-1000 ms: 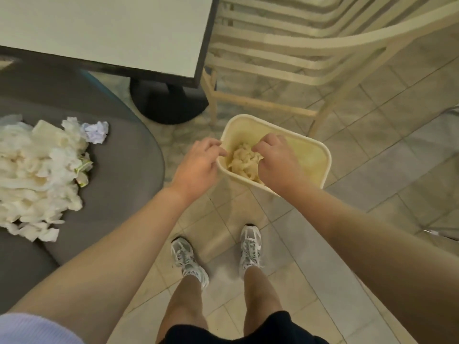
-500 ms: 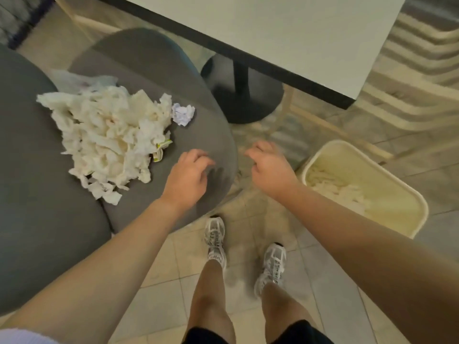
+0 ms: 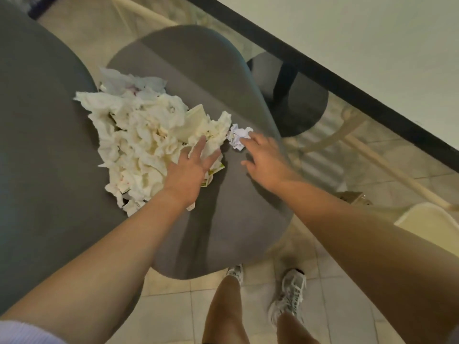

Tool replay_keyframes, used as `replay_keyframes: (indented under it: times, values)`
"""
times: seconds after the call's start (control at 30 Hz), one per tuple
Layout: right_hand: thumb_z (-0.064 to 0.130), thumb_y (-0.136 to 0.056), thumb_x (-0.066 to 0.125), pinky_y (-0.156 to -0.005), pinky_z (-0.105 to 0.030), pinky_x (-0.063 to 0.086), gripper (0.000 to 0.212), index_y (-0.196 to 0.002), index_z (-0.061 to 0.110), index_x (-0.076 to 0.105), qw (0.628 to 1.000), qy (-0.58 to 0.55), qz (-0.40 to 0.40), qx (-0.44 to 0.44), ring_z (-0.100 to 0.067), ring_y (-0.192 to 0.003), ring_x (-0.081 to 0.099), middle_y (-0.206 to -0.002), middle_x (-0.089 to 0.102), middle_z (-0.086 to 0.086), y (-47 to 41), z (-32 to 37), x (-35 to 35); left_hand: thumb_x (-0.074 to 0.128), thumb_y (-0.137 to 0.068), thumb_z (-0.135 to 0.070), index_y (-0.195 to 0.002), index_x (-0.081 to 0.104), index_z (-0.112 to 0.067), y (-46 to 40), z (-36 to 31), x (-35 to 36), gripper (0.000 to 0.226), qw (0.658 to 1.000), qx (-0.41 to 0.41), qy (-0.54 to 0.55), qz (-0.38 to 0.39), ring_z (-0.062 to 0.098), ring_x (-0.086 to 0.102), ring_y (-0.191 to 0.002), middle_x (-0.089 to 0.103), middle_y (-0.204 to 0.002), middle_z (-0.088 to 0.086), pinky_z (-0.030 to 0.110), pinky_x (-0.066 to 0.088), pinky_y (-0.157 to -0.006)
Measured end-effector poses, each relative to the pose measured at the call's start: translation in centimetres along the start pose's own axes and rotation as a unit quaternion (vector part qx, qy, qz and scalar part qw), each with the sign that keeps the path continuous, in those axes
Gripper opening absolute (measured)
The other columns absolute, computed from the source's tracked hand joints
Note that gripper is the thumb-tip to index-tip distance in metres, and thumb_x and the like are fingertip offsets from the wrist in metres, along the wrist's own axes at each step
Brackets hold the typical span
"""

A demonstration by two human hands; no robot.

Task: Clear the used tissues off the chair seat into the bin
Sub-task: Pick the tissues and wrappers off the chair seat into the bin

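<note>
— Head view: where were the tissues (image 3: 139, 140)?
— Heaped on the grey chair seat (image 3: 223, 207), bin (image 3: 432, 224) at far right.
— And the hands?
— Left hand (image 3: 191, 167) spread flat on the heap; right hand (image 3: 263, 157) loose, fingertips touching a crumpled white wad (image 3: 238, 136).

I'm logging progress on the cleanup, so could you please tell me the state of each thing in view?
Tissue pile: heaped on the chair seat, not yet cleared.
Crumpled paper ball: on the seat beside the pile.
Left hand: open, fingers spread on the pile's edge.
Right hand: open, fingers reaching to the ball.
Chair seat: near part bare.
Bin: on the floor, mostly hidden.
</note>
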State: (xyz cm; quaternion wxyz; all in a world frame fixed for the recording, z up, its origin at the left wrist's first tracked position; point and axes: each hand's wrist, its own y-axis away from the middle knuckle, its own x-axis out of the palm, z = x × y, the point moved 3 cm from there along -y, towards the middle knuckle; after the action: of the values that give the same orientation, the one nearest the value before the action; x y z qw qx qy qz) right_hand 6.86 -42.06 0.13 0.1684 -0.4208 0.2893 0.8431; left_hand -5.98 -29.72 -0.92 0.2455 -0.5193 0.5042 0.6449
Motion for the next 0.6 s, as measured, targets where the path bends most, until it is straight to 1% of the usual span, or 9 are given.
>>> replay_keyframes:
  times: [0.07,0.2,0.27,0.33,0.4,0.43,0.47,0.53,0.6]
  values:
    - [0.019,-0.091,0.056,-0.116,-0.041,0.02,0.056,-0.143,0.019,0.033,1.0,0.005,0.01,0.006,-0.031,-0.141,0.014,-0.156,0.018,-0.004,-2.1,0.1,0.8,0.057,-0.079,0.007,-0.144,0.019,-0.034,-1.2,0.6,0.4,0.086,0.999,0.016,0.038,0.011,0.036,0.022,-0.129,0.001,-0.155,0.008,0.043,0.044,-0.085]
    - [0.015,-0.089,0.06,-0.116,-0.051,0.018,0.062,-0.142,0.026,0.032,0.999,0.015,0.043,0.021,-0.036,-0.143,0.004,-0.157,0.009,-0.003,-5.2,0.1,2.7,0.061,-0.083,0.001,-0.139,0.037,-0.024,-2.6,1.5,1.3,0.066,0.994,0.032,0.102,0.002,0.033,0.026,-0.124,0.022,-0.149,0.008,0.039,0.039,-0.094]
    - [0.009,-0.088,0.059,-0.114,-0.049,0.021,0.061,-0.14,0.025,0.033,0.998,0.009,0.051,0.025,-0.036,-0.141,0.011,-0.155,0.016,-0.007,-6.0,0.3,3.2,0.062,-0.084,-0.004,-0.137,0.043,-0.02,-2.8,2.0,1.7,0.058,0.986,0.021,0.163,0.003,0.032,0.027,-0.125,0.028,-0.145,0.01,0.035,0.034,-0.099]
    - [0.001,-0.085,0.056,-0.106,-0.044,0.03,0.054,-0.132,0.021,0.039,0.999,0.004,0.027,0.026,-0.035,-0.132,0.024,-0.144,0.031,-0.011,-6.2,0.6,3.3,0.067,-0.08,-0.002,-0.132,0.05,-0.014,-2.8,2.4,1.7,0.055,0.976,0.028,0.214,-0.027,0.034,0.032,-0.123,0.036,-0.14,0.015,0.031,0.032,-0.1]
    - [-0.007,-0.081,0.051,-0.097,-0.041,0.038,0.048,-0.121,0.017,0.044,1.0,0.01,0.008,0.028,-0.032,-0.12,0.032,-0.129,0.04,-0.012,-6.2,1.0,3.5,0.073,-0.074,0.002,-0.124,0.057,-0.009,-2.7,2.9,2.0,0.053,0.972,0.04,0.227,-0.045,0.035,0.039,-0.117,0.044,-0.13,0.019,0.019,0.028,-0.094]
    - [-0.01,-0.08,0.05,-0.093,-0.041,0.042,0.046,-0.117,0.016,0.045,1.0,0.016,0.007,0.026,-0.031,-0.116,0.033,-0.124,0.042,-0.012,-6.1,1.2,3.6,0.073,-0.074,0.0,-0.12,0.059,-0.007,-2.7,3.2,2.0,0.049,0.969,0.037,0.242,-0.043,0.036,0.041,-0.114,0.046,-0.126,0.02,0.018,0.029,-0.092]
    - [-0.012,-0.079,0.05,-0.09,-0.042,0.044,0.045,-0.114,0.016,0.045,1.0,0.018,0.011,0.023,-0.03,-0.114,0.033,-0.121,0.042,-0.012,-6.0,1.4,3.7,0.073,-0.075,-0.002,-0.116,0.061,-0.005,-2.6,3.3,1.8,0.043,0.962,0.034,0.266,-0.039,0.037,0.044,-0.112,0.049,-0.122,0.021,0.022,0.034,-0.092]
    - [-0.011,-0.08,0.052,-0.088,-0.042,0.046,0.042,-0.112,0.015,0.046,0.999,0.016,0.023,0.017,-0.029,-0.113,0.034,-0.119,0.043,-0.012,-5.7,1.7,3.7,0.073,-0.075,-0.005,-0.108,0.065,-0.002,-2.4,3.3,1.2,0.034,0.963,0.05,0.259,-0.058,0.04,0.049,-0.105,0.054,-0.114,0.022,0.038,0.044,-0.088]
    - [-0.004,-0.083,0.056,-0.089,-0.039,0.045,0.037,-0.113,0.015,0.046,0.999,0.008,0.032,0.009,-0.029,-0.113,0.035,-0.119,0.044,-0.012,-5.2,2.0,3.6,0.075,-0.072,-0.007,-0.102,0.068,-0.002,-2.1,3.1,0.6,0.031,0.97,0.069,0.217,-0.083,0.04,0.052,-0.098,0.059,-0.108,0.02,0.041,0.044,-0.084]
